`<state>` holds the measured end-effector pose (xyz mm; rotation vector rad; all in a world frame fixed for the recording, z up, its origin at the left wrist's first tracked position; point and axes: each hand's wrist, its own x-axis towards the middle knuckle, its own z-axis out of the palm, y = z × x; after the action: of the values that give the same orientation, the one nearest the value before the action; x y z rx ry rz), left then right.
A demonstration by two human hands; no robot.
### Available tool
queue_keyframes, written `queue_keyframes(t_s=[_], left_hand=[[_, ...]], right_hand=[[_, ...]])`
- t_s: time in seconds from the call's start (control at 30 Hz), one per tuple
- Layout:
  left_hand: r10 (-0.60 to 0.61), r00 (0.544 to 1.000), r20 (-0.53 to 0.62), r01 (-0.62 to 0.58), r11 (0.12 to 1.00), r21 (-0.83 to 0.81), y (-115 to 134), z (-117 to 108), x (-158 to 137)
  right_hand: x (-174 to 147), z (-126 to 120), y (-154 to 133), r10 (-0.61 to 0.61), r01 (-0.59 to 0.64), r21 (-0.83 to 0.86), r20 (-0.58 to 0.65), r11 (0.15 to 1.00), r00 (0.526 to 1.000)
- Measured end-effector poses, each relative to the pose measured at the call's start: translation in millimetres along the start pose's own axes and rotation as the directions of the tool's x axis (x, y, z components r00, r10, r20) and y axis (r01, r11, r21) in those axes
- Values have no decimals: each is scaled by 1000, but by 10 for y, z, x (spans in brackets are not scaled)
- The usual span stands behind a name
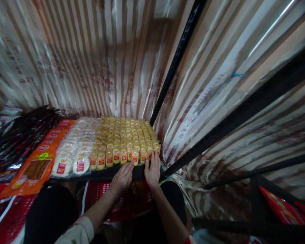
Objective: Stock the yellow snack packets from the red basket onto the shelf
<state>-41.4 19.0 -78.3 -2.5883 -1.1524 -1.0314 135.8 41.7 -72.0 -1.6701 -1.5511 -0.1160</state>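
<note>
Several rows of small yellow packaged snack cakes with red and white labels stand on the black shelf. My left hand rests at the shelf's front edge, its fingers stretched toward the front row near the middle. At the right end of that row, my right hand has its fingers extended against the end packs, with the thumb apart. Neither hand visibly grips a pack, though the fingertips are dim and partly blurred. White round packaged crackers stand in rows to the left of the yellow packs.
An orange snack bag and dark wrapped sticks lie farther left. Below the shelf is a red basket. A black metal post rises behind the right end, and striped plastic sheeting covers the back.
</note>
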Motion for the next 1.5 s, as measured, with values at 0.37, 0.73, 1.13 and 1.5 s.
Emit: queue_keyframes(t_s=[0.37,0.73,1.13,1.5], left_hand=[[-8,1000,-17,8,1000,-1,29,-63,12],[-28,1000,-3,28,999,-25,41,-66,14],[-27,1000,6,27,999,-26,51,-55,49],[15,1000,-11,-15,999,-33,145,-51,64]], right_hand=[[278,-10,130,235,-224,165,-44,960,971],[304,-23,120,165,-169,157,37,973,986],[297,-86,44,337,-333,351,50,875,940],[290,-113,53,381,-391,479,123,786,916]])
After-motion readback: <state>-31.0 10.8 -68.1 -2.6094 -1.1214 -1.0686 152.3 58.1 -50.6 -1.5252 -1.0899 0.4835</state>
